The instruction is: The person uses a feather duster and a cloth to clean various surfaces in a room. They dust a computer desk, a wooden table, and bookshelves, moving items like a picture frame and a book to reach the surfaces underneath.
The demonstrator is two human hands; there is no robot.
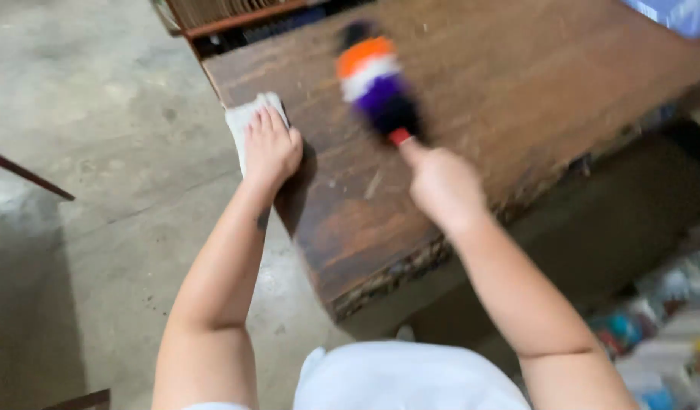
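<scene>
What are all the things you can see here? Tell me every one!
duster: one, striped orange, white, purple and dark with a red handle end, over the middle of the table, blurred
cloth: one, white, on the table's left edge
table: one, worn brown wood, chipped near edge, fills the upper right
floor: grey concrete, on the left
wooden frame: brown, behind the table at the top
blue thing: one, top right corner, too blurred to name
small colourful items: several, lower right, blurred
white garment: one, bottom centre, on the person
left hand: flat on the cloth
right hand: closed grip on the duster's handle
</scene>
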